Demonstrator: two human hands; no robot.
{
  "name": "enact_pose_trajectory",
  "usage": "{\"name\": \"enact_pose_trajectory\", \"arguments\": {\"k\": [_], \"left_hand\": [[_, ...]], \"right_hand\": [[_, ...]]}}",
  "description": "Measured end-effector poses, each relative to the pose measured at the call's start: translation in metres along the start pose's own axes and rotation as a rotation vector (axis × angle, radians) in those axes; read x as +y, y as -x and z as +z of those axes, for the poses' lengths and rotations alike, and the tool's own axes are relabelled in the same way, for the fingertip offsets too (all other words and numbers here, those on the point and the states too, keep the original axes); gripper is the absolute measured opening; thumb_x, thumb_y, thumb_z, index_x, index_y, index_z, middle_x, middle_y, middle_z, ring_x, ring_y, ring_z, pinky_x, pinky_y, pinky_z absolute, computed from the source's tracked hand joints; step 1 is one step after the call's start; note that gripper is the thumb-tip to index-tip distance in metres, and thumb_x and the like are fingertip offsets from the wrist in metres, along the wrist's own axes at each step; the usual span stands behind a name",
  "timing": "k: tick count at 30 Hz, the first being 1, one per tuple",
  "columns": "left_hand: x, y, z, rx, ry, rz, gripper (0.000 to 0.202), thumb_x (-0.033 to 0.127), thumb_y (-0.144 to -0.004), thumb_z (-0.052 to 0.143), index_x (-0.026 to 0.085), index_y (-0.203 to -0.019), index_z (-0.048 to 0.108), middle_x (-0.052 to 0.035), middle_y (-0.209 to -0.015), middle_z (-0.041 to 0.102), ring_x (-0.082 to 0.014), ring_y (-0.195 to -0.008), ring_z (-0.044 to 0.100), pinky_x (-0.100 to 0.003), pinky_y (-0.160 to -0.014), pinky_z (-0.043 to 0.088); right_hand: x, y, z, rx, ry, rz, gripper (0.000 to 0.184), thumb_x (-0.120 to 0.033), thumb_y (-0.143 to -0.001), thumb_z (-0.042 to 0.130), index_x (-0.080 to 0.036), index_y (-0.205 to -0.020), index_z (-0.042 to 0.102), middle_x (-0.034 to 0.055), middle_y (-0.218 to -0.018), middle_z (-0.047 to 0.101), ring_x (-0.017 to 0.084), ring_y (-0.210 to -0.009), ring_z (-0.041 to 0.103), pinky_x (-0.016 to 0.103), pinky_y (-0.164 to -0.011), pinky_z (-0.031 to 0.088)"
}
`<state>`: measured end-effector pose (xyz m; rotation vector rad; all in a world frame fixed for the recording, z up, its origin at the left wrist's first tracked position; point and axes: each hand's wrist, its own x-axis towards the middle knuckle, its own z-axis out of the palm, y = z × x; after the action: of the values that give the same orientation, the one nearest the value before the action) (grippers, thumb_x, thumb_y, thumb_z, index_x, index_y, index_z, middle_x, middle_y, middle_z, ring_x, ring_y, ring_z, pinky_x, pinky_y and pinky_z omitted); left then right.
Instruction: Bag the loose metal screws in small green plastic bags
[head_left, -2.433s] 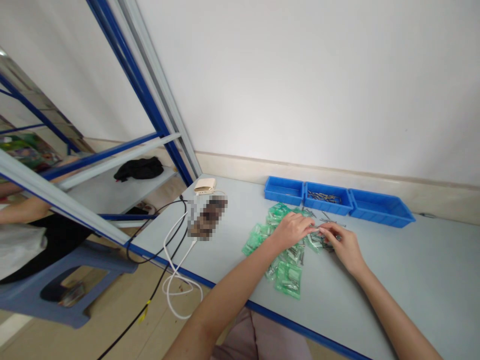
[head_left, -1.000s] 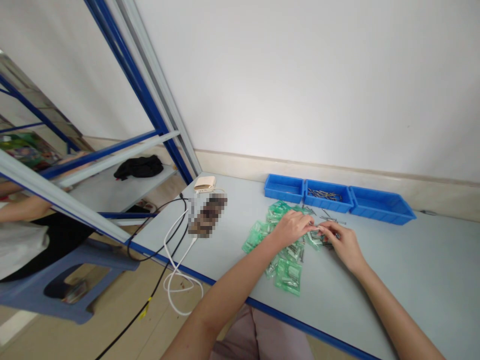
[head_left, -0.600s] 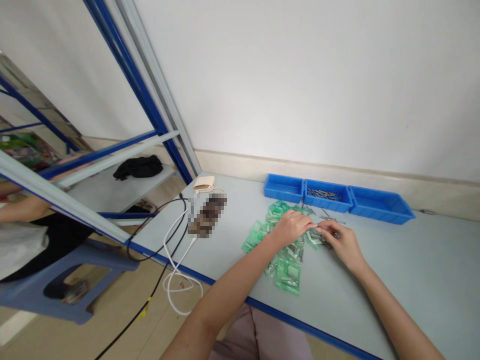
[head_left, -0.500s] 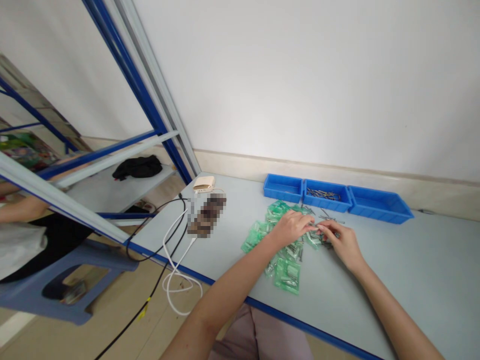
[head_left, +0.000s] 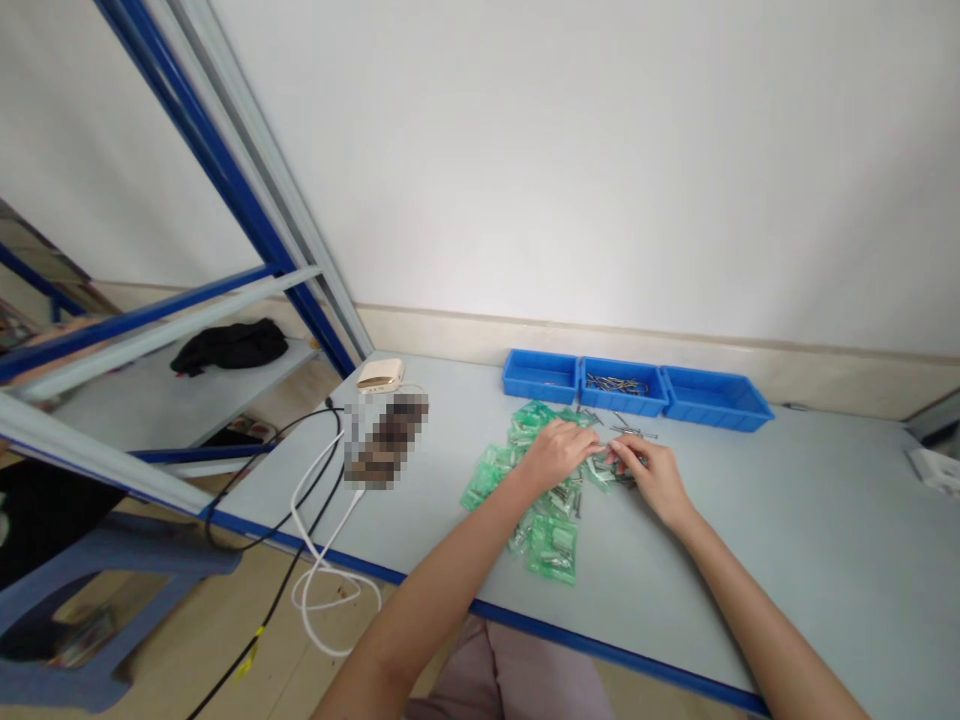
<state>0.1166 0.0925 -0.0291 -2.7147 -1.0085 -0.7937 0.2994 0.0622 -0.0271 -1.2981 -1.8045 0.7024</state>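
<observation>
Over the middle of the table, my left hand and my right hand meet with their fingertips close together. Both are closed in a pinch at the top edge of a small green plastic bag, which hangs below the fingers. Several more green bags with metal and pale pieces inside lie under and around my left hand. Loose screws are scattered just beyond my right hand, and some are partly hidden by it.
Three blue bins stand along the wall: a left bin, a middle bin with screws, and a right bin. A cream-coloured device, a pixelated object and a white cable are at left, near a metal frame.
The view has swung slightly to the right, so the table items sit further left. Both hands stay together at the bag; a white object has come into view at the right edge.
</observation>
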Motion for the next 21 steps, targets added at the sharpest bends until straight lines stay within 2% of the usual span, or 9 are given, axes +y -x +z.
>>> {"name": "enact_pose_trajectory", "arguments": {"k": [5, 8, 12, 17, 21], "left_hand": [[-0.002, 0.0, 0.001, 0.02, -0.002, 0.001, 0.036, 0.033, -0.098, 0.032, 0.017, -0.081, 0.059, -0.0019, -0.073, 0.062, -0.0151, -0.075, 0.057, -0.028, -0.072, 0.039], [-0.002, 0.0, 0.0, 0.03, 0.02, -0.006, 0.037, 0.033, -0.098, 0.031, 0.016, -0.082, 0.059, -0.002, -0.075, 0.063, -0.0151, -0.075, 0.057, -0.028, -0.072, 0.04], [-0.003, 0.0, 0.0, 0.058, 0.052, -0.011, 0.031, 0.033, -0.098, 0.034, 0.016, -0.088, 0.059, -0.0015, -0.077, 0.065, -0.015, -0.075, 0.058, -0.028, -0.073, 0.041], [-0.004, 0.001, 0.002, 0.055, 0.057, -0.019, 0.033, 0.032, -0.098, 0.033, 0.016, -0.085, 0.059, -0.002, -0.075, 0.064, -0.0152, -0.074, 0.058, -0.028, -0.072, 0.041], [-0.004, 0.0, 0.002, 0.042, 0.057, -0.038, 0.035, 0.033, -0.098, 0.033, 0.016, -0.083, 0.059, -0.0023, -0.074, 0.063, -0.0155, -0.074, 0.057, -0.029, -0.072, 0.04]], "right_hand": [[0.007, -0.002, 0.003, 0.058, -0.049, -0.007, 0.035, -0.051, -0.08, 0.056, -0.019, -0.092, 0.064, 0.0025, -0.072, 0.067, 0.016, -0.058, 0.058, 0.028, -0.057, 0.046], [0.011, -0.002, 0.004, 0.065, -0.018, -0.038, 0.032, -0.05, -0.078, 0.059, -0.02, -0.085, 0.065, 0.0024, -0.071, 0.067, 0.016, -0.058, 0.057, 0.027, -0.057, 0.044], [0.01, -0.003, 0.002, 0.004, -0.046, -0.008, 0.031, -0.047, -0.085, 0.051, -0.021, -0.081, 0.065, 0.0025, -0.069, 0.067, 0.016, -0.057, 0.058, 0.028, -0.058, 0.046], [0.011, -0.003, 0.003, 0.045, -0.056, -0.026, 0.032, -0.046, -0.081, 0.057, -0.02, -0.098, 0.064, 0.0026, -0.078, 0.069, 0.015, -0.055, 0.056, 0.027, -0.056, 0.046], [0.012, -0.002, 0.004, 0.07, 0.027, -0.063, 0.029, -0.046, -0.081, 0.057, -0.02, -0.086, 0.068, 0.003, -0.077, 0.07, 0.015, -0.058, 0.058, 0.027, -0.058, 0.046]]}}
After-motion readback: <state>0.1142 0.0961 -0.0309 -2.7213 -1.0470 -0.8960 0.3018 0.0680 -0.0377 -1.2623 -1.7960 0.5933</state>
